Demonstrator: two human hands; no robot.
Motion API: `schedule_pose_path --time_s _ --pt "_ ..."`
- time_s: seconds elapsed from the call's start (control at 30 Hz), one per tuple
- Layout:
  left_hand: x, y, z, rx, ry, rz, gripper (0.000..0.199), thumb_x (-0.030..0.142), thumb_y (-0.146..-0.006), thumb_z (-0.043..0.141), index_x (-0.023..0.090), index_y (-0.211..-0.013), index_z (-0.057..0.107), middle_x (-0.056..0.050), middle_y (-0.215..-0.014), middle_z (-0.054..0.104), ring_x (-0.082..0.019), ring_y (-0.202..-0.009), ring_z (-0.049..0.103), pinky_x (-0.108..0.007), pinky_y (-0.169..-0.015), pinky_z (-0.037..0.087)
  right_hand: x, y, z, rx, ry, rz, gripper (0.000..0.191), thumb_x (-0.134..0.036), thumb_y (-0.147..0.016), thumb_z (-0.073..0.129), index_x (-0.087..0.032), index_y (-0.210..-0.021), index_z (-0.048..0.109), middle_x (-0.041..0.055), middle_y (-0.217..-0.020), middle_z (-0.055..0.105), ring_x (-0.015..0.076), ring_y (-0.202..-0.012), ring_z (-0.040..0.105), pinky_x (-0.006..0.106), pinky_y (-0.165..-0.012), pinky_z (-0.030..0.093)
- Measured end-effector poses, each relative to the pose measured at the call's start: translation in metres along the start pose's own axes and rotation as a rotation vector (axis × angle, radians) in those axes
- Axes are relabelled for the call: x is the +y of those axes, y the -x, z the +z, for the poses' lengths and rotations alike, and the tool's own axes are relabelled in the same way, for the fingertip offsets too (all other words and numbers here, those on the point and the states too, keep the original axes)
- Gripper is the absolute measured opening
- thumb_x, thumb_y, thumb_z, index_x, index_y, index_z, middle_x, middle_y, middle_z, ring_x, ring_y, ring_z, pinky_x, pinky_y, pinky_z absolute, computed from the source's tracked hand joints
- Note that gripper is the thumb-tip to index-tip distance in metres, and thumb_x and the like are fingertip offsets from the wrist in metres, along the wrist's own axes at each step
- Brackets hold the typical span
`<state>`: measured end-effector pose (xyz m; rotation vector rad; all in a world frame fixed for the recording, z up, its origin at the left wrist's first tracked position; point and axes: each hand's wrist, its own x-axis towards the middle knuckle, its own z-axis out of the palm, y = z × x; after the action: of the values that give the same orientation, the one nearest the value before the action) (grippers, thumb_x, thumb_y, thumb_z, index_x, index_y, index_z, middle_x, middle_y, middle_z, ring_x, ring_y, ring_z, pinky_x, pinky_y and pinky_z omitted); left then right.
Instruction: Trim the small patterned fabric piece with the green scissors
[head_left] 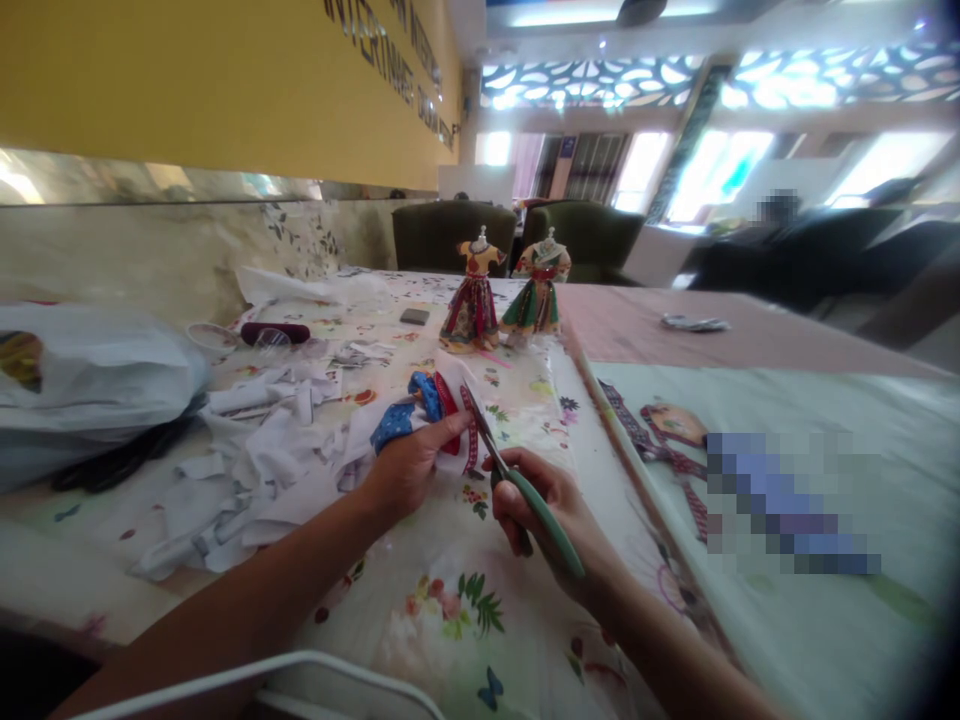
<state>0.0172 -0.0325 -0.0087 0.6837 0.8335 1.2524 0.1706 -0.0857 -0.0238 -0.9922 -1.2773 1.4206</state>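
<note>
Two bare hands are at work over a floral-covered table (pixel 420 660). The left hand (pixel 405 470) is closed on a small doll's garment (pixel 427 395) of blue, red and white cloth, pinched between the thumb above and the fingers beneath, which are largely hidden. The garment is raised in front of the person, near the middle of the table, with a red patterned trim (pixel 471 440) along its right-hand side. The right hand (pixel 541 490) is wrapped around the green handles of a pair of scissors (pixel 541 515); the blades point up and leftward and lie against or just over the trim. How far the blades are parted cannot be determined, nor whether cloth lies between them. Beyond the garment, two dressed figures stand upright side by side: one in a yellow top and maroon skirt (pixel 471 305), the other in a green skirt (pixel 532 305). White scraps (pixel 247 460) lie heaped left of the left hand, beside a white plastic bag (pixel 97 380). A maroon case (pixel 275 333) lies behind the scraps, and a small grey object (pixel 414 316) lies left of the figures.
</note>
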Motion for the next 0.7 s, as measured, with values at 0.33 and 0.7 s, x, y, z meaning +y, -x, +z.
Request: schedule_pose_path --time_s 0.33,0.7 --pt "0.0007 -0.0004 -0.0014 -0.025 -0.035 0.021 0.030 0.028 -0.060 0.089 0.014 -0.085 0.078 -0.007 -0.079 0.079 -0.024 -0.074 0.075 -0.032 -0.070 0.059 -0.0032 0.0000 -0.0016 -0.014 0.024 -0.018 0.047 -0.060 -0.075 0.077 -0.019 -0.086 0.057 -0.0079 -0.056 0.049 0.0068 -0.040 0.042 0.019 -0.037 0.035" --pt "0.0013 -0.0005 -0.0001 -0.016 -0.027 0.059 0.041 0.025 -0.058 0.090 0.016 -0.097 0.078 -0.004 -0.077 0.078 -0.022 -0.068 0.074 -0.031 -0.068 0.059 -0.0060 0.0008 -0.0015 -0.022 0.037 -0.002 0.046 -0.060 -0.077 0.076 -0.019 -0.085 0.056 -0.0092 -0.053 0.047 0.0062 -0.038 0.040 0.019 -0.036 0.034"
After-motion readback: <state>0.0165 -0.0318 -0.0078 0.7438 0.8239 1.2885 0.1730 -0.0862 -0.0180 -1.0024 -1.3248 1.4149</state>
